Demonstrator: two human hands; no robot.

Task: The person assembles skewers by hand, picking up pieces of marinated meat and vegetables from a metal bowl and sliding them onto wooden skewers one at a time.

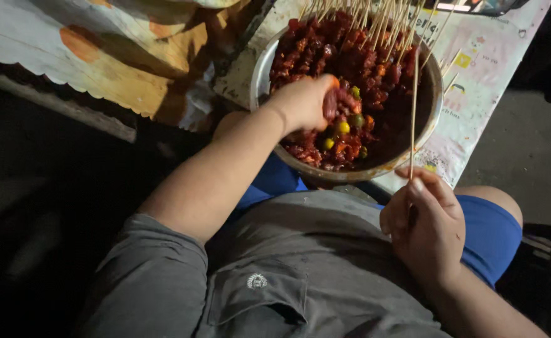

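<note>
Pinching a bare skewer point(414, 112) over the bowl rim point(435, 119), right hand point(427, 225); left hand point(303, 103) grips meat point(332, 103).

Dark red meat point(325, 47) w/ green-yellow bits, silver bowl point(260, 75), grey shirt point(300, 269), blue shorts point(491, 235).

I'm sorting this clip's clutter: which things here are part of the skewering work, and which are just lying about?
In use:
left hand, holding a piece of red meat
right hand, holding a bare skewer
metal bowl
finished skewers

Lying about:
patterned tablecloth
orange-spotted cloth
</note>
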